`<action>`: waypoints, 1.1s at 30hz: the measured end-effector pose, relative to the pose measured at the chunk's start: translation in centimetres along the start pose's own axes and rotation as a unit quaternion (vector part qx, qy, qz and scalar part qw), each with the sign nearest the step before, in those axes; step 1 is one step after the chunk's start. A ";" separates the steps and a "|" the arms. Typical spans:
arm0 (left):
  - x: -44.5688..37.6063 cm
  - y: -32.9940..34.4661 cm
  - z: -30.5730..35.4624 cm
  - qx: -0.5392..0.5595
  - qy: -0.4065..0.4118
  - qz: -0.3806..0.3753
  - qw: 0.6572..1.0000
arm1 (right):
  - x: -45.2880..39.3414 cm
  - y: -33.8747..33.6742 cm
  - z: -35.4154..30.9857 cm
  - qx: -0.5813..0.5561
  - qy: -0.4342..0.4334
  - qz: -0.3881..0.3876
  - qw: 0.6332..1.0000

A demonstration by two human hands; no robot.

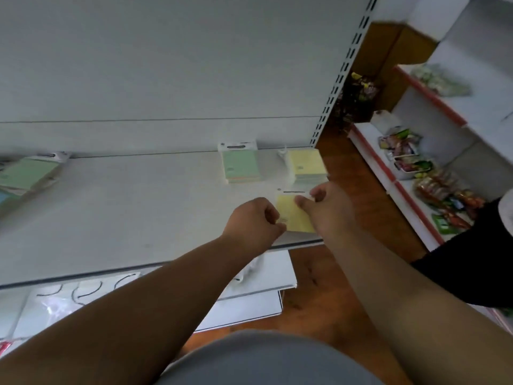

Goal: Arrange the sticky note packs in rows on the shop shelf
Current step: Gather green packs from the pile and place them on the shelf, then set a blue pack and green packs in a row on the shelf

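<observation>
Both hands hold one yellow sticky note pack point(291, 212) at the shelf point(138, 207) front, near its right end: the left hand point(254, 220) pinches its near corner, the right hand point(323, 207) grips its far edge, probably to square it up in front of the yellow stack point(306, 162) and green stack point(240, 165) behind. Blur leaves the header cards' print unreadable.

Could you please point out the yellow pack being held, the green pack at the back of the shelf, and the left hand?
Yellow pack point(291, 215), head view, its yellow face.
Green pack point(241, 165), head view, top face.
Left hand point(254, 218), head view, back of hand.
</observation>
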State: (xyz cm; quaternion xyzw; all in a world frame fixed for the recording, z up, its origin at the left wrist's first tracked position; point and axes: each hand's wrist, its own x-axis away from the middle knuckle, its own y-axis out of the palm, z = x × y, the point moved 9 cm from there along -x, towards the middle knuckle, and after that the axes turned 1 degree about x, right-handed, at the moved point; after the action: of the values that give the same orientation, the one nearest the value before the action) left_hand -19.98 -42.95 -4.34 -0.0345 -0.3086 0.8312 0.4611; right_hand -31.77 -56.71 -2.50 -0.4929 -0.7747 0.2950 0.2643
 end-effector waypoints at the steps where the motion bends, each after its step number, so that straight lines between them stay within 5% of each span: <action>1: -0.3 1.2 1.0 -0.019 0.003 -0.003 1.000 | -0.5 -0.7 0.6 0.021 -0.021 -0.005 1.000; 9: -1.2 6.2 4.5 -0.183 0.025 0.036 0.982 | -3.8 -1.6 1.9 0.174 -0.119 -0.088 0.974; 17: -1.0 5.5 4.4 -0.211 0.037 0.061 0.975 | -2.4 -1.9 -0.6 0.215 -0.209 -0.005 0.954; 33: 5.4 -14.8 -9.3 -0.151 -0.041 0.194 0.968 | 7.9 14.2 -17.2 0.082 -0.355 -0.103 0.926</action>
State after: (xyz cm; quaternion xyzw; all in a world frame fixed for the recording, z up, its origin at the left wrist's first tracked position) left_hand -8.87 -28.51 -2.51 -0.1286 -0.4370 0.8493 0.2668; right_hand -14.05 -41.21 0.07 -0.2501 -0.8375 0.4842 0.0402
